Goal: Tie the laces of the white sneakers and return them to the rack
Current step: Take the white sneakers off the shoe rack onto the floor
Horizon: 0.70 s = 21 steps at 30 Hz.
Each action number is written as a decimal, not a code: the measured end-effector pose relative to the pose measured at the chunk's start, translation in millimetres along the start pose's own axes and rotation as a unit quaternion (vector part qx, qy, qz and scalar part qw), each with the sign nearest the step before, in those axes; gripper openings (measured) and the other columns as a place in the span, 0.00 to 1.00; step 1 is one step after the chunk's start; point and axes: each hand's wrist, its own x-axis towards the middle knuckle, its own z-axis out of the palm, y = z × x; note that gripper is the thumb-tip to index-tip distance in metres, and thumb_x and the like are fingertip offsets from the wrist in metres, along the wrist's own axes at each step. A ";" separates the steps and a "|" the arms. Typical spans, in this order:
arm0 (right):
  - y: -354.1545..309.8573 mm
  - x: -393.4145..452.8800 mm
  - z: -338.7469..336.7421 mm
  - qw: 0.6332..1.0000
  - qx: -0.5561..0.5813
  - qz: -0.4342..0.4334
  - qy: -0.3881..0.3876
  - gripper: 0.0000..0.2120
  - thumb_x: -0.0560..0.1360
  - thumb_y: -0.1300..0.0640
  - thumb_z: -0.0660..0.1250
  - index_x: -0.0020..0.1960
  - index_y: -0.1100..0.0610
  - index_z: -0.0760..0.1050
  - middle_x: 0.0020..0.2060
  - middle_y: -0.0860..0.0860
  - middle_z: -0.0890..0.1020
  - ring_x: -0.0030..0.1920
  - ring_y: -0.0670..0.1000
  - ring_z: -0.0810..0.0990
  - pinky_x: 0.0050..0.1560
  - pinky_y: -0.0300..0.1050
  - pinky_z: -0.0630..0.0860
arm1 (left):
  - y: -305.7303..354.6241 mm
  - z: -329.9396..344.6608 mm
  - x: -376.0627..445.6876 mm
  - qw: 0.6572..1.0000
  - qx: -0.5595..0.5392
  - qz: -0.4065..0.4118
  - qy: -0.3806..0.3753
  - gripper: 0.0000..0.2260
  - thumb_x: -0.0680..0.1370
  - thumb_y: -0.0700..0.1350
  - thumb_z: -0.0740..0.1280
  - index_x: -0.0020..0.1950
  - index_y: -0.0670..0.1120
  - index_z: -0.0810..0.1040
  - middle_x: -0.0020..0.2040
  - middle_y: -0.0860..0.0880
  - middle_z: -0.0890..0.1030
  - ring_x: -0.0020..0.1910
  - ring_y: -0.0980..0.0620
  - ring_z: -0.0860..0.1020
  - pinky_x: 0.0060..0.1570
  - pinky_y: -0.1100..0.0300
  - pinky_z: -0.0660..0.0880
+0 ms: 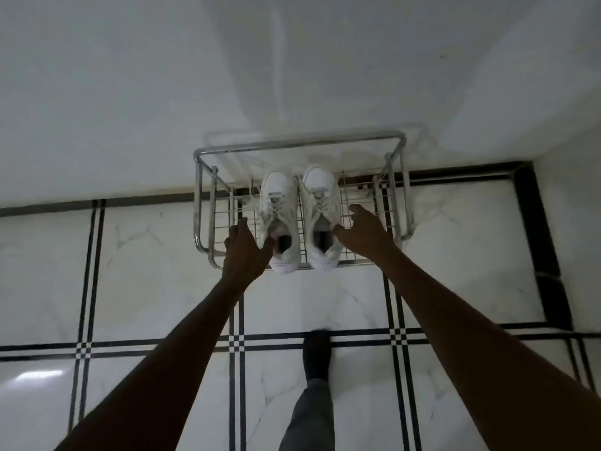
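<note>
Two white sneakers stand side by side on the top shelf of a chrome wire rack (205, 193), toes toward the wall. The left sneaker (279, 203) and the right sneaker (320, 193) both show loose grey-white laces. My left hand (245, 252) is at the left sneaker's collar, thumb at the opening, fingers spread on its outer side. My right hand (366, 231) touches the right sneaker's outer edge near the collar with fingers spread. Whether either hand grips its shoe is not clear.
The rack stands against a white wall (130, 92) on a white marble floor (146, 288) with black inlay lines. My foot in a dark sock (317, 353) and a grey trouser leg stand on the floor below the rack.
</note>
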 end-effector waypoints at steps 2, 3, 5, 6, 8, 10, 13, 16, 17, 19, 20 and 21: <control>10.4 25.4 14.9 0.999 0.007 0.041 -0.020 0.34 0.76 0.51 0.70 0.75 0.64 0.62 0.69 0.62 0.74 0.66 0.62 0.76 0.58 0.47 0.76 | -10.9 10.7 20.7 0.996 -0.076 -0.048 -0.009 0.45 0.71 0.65 0.68 0.80 0.42 0.61 0.75 0.37 0.69 0.72 0.35 0.71 0.65 0.39 0.75; 15.5 34.5 20.2 0.997 0.021 0.063 -0.034 0.35 0.75 0.50 0.70 0.76 0.63 0.60 0.69 0.62 0.73 0.66 0.62 0.76 0.56 0.50 0.79 | -12.6 12.4 24.8 0.988 -0.129 -0.078 -0.030 0.44 0.72 0.62 0.71 0.80 0.43 0.59 0.73 0.38 0.71 0.69 0.35 0.74 0.60 0.37 0.79; 25.9 50.0 31.5 0.994 0.050 0.079 -0.062 0.37 0.75 0.50 0.71 0.77 0.59 0.59 0.68 0.61 0.74 0.64 0.63 0.78 0.53 0.55 0.82 | -16.7 18.2 33.7 0.969 -0.206 -0.109 -0.079 0.34 0.78 0.50 0.73 0.79 0.45 0.60 0.68 0.40 0.75 0.62 0.36 0.79 0.49 0.36 0.84; 30.4 54.2 35.9 0.994 0.041 0.074 -0.068 0.36 0.75 0.50 0.71 0.77 0.57 0.60 0.68 0.61 0.75 0.63 0.62 0.79 0.55 0.58 0.82 | -19.2 21.6 36.2 0.966 -0.217 -0.103 -0.092 0.31 0.79 0.45 0.72 0.79 0.46 0.62 0.66 0.41 0.76 0.60 0.37 0.80 0.46 0.37 0.84; 38.1 57.9 43.7 0.997 0.022 0.043 -0.052 0.32 0.75 0.52 0.71 0.75 0.56 0.64 0.66 0.61 0.77 0.61 0.61 0.80 0.57 0.58 0.80 | -22.4 26.2 37.7 0.966 -0.230 -0.082 -0.081 0.27 0.80 0.41 0.70 0.78 0.46 0.65 0.66 0.40 0.77 0.57 0.38 0.82 0.43 0.38 0.85; 42.0 54.5 47.5 0.999 0.027 0.016 -0.022 0.28 0.75 0.55 0.70 0.73 0.57 0.68 0.63 0.60 0.79 0.59 0.61 0.81 0.55 0.52 0.80 | -27.2 29.7 32.4 0.962 -0.251 -0.076 -0.072 0.25 0.80 0.39 0.69 0.77 0.46 0.66 0.65 0.39 0.77 0.53 0.41 0.83 0.43 0.38 0.85; 41.4 30.8 51.2 0.998 0.047 -0.023 0.016 0.24 0.76 0.58 0.68 0.70 0.57 0.71 0.58 0.58 0.82 0.54 0.58 0.82 0.47 0.45 0.78 | -27.8 35.1 6.2 0.963 -0.262 -0.053 -0.042 0.23 0.81 0.39 0.67 0.76 0.47 0.68 0.64 0.41 0.77 0.51 0.43 0.83 0.41 0.41 0.86; 53.0 -8.4 56.7 0.994 0.081 -0.059 0.035 0.25 0.76 0.59 0.67 0.73 0.55 0.69 0.54 0.53 0.81 0.48 0.54 0.83 0.43 0.48 0.82 | -36.2 44.1 -34.5 0.969 -0.245 0.005 0.011 0.24 0.81 0.38 0.66 0.77 0.47 0.68 0.58 0.47 0.78 0.46 0.52 0.83 0.35 0.51 0.85; 60.6 -23.0 60.4 0.992 0.094 -0.071 0.042 0.27 0.77 0.59 0.68 0.74 0.54 0.67 0.55 0.52 0.81 0.48 0.53 0.83 0.42 0.48 0.83 | -41.8 48.7 -49.3 0.971 -0.235 0.021 0.027 0.24 0.82 0.38 0.66 0.78 0.47 0.67 0.56 0.49 0.78 0.46 0.54 0.83 0.34 0.54 0.85; 79.6 -58.3 71.3 0.986 0.131 -0.088 0.053 0.30 0.78 0.60 0.68 0.77 0.53 0.63 0.58 0.50 0.80 0.49 0.49 0.83 0.39 0.41 0.83 | -58.3 62.3 -83.5 0.971 -0.226 0.047 0.057 0.26 0.82 0.38 0.66 0.79 0.47 0.65 0.59 0.50 0.77 0.48 0.55 0.82 0.33 0.58 0.84; 88.6 -74.7 77.0 0.984 0.146 -0.091 0.055 0.31 0.78 0.61 0.68 0.78 0.52 0.62 0.60 0.50 0.79 0.51 0.47 0.82 0.39 0.37 0.83 | -67.4 70.2 -97.7 0.971 -0.222 0.055 0.071 0.27 0.81 0.38 0.66 0.80 0.47 0.64 0.63 0.49 0.77 0.51 0.54 0.82 0.35 0.61 0.84; 101.1 -92.4 85.9 0.982 0.153 -0.093 0.059 0.32 0.78 0.61 0.69 0.78 0.52 0.61 0.62 0.50 0.79 0.54 0.47 0.81 0.42 0.37 0.83 | -77.9 79.9 -114.4 0.971 -0.214 0.060 0.084 0.27 0.81 0.38 0.67 0.80 0.46 0.64 0.67 0.49 0.77 0.55 0.52 0.81 0.42 0.63 0.83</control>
